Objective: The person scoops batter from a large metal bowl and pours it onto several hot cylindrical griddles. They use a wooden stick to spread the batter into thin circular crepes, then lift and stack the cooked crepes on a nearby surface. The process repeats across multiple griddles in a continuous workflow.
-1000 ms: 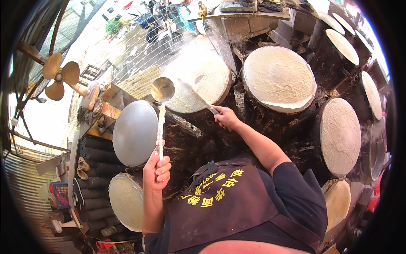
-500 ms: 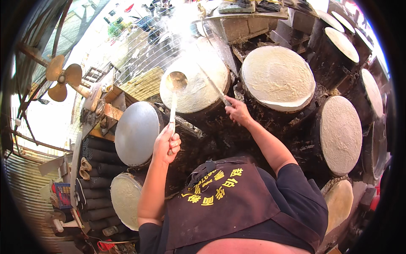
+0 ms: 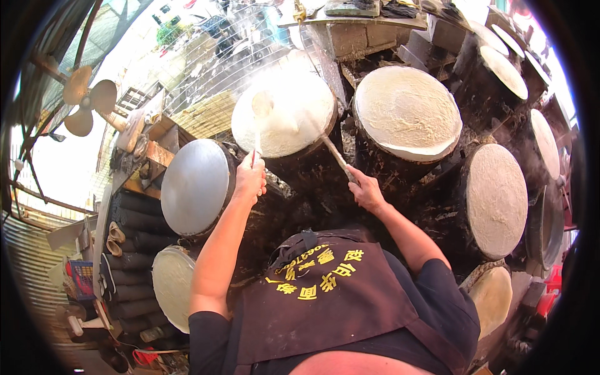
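My left hand (image 3: 250, 179) is closed around the pale handle of a ladle (image 3: 262, 104). The ladle's bowl rests at or just above a round griddle (image 3: 282, 140) coated with pale batter, and steam blurs its upper part. In my right hand (image 3: 368, 191) is the light handle of a long, thin stick-like tool (image 3: 338, 156). Its far end reaches the right side of the same griddle and fades into the steam, so its tip is hard to make out. Right of it stands another griddle (image 3: 407, 112) covered by a pale, bumpy sheet.
A bare grey griddle (image 3: 195, 187) is at the left, with a pale-coated one (image 3: 174, 289) below. More coated griddles (image 3: 497, 201) curve round the right. A fan (image 3: 89, 100) and a stack of dark rolls (image 3: 134, 269) stand at far left. Wire mesh lies beyond.
The right hand has moved down and slightly right with its tool, and the left hand has shifted up a little. The ladle's bowl has moved slightly up. Steam now covers more of the griddle.
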### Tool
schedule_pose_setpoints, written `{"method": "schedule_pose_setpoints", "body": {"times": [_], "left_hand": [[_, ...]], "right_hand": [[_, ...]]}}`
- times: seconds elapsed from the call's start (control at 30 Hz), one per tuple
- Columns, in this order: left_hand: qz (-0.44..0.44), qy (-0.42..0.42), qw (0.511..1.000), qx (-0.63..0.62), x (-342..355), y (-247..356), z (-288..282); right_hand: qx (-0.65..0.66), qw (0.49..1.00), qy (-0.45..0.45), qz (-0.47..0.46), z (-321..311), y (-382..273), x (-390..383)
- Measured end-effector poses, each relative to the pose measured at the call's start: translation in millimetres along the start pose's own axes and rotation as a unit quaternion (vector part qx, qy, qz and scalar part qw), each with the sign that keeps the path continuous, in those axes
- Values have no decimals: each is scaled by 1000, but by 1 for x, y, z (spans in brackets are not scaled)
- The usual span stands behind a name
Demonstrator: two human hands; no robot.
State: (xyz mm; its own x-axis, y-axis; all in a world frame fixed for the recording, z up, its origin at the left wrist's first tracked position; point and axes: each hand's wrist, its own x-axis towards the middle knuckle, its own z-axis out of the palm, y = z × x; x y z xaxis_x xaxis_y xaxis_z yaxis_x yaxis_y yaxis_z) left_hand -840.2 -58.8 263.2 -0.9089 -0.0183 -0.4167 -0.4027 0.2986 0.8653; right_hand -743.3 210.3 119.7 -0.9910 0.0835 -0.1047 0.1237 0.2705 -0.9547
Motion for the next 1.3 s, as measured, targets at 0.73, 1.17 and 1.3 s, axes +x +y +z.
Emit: {"method": "schedule_pose_setpoints", "body": {"times": [0.73,1.17,1.3], "left_hand": [[-120,-279,683,-664,-152,-43,-79],[-17,-115,699,-706,-231,-87,-73],[8,-69,679,-730,-259,-105,-72]], "right_hand": [[-237,946,-104,-193,44,6,-40],[48,976,-203,-64,85,-74,42],[46,937,-328,-109,108,-93,40]]}}
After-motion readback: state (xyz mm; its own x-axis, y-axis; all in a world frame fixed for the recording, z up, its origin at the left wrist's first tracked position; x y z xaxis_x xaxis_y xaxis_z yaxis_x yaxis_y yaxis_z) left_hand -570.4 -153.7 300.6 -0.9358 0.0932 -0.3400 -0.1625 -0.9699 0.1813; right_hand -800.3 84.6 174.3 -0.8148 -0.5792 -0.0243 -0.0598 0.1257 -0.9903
